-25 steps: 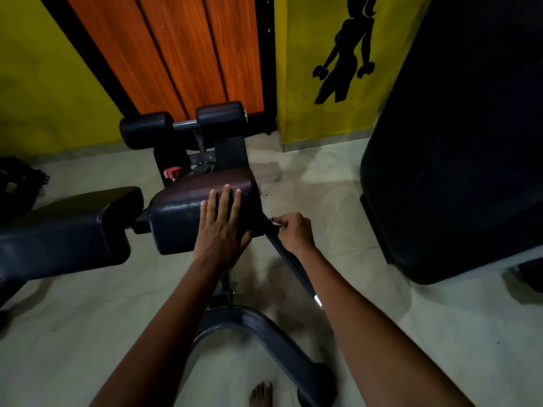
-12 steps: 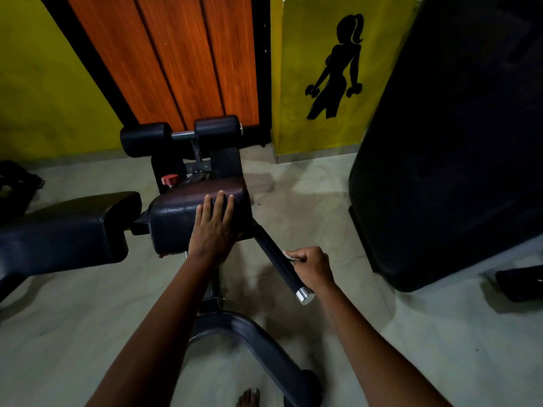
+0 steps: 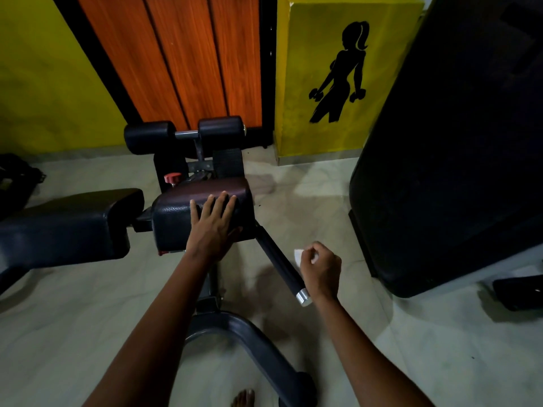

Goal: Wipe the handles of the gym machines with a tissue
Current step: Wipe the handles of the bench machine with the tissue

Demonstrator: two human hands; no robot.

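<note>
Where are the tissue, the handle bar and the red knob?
tissue (image 3: pixel 298 255), head view, on the white corner sticking out of the right hand (image 3: pixel 321 270).
handle bar (image 3: pixel 279 264), head view, mid black grip.
red knob (image 3: pixel 172 178), head view, on its cap.

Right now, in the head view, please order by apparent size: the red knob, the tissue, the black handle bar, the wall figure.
1. wall figure
2. handle bar
3. tissue and red knob: alike, not ranked.

Dim indoor view, wide-angle bend at the edges.
Soft shadows pool on the pale floor (image 3: pixel 323 201) at frame centre; the dark mass (image 3: pixel 455 142) at right loses detail; a small glint marks the chrome cap (image 3: pixel 304 298).
</note>
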